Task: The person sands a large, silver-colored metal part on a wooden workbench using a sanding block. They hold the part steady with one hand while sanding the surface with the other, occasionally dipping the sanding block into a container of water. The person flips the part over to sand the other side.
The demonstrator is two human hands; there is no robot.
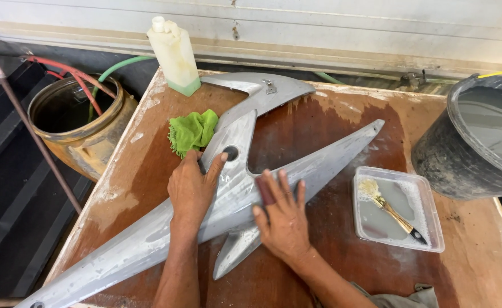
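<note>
Hands press flat, fingers spread: left hand (pixel 192 185) and right hand (pixel 282 214) on the grey panel (pixel 228 188) mid-worktop (pixel 331 268), grasping nothing.

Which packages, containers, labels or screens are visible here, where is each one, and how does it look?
Bottle: table's far edge, tall, cream plastic, green base, no label seen.
Tray: right of the hands, clear, rectangular, holds grey liquid and a brush.
Bucket: far right, dark, grey liquid inside.
Drum: left, beside the table, rusty yellow.
No labels or screens in view.
</note>
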